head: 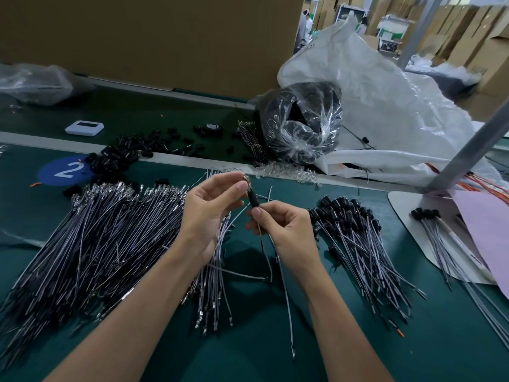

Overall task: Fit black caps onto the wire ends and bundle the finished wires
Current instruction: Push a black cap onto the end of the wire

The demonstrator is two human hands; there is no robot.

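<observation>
Plastic bag (pixel 300 119) beyond loose black caps (pixel 115 158)

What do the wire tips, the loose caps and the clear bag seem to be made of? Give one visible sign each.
Wire tips: probably bare metal; they glint silvery.
Caps: likely plastic or rubber, black with a slight gloss.
Bag: thin clear plastic film; it crinkles, shines and shows its dark contents.
</observation>
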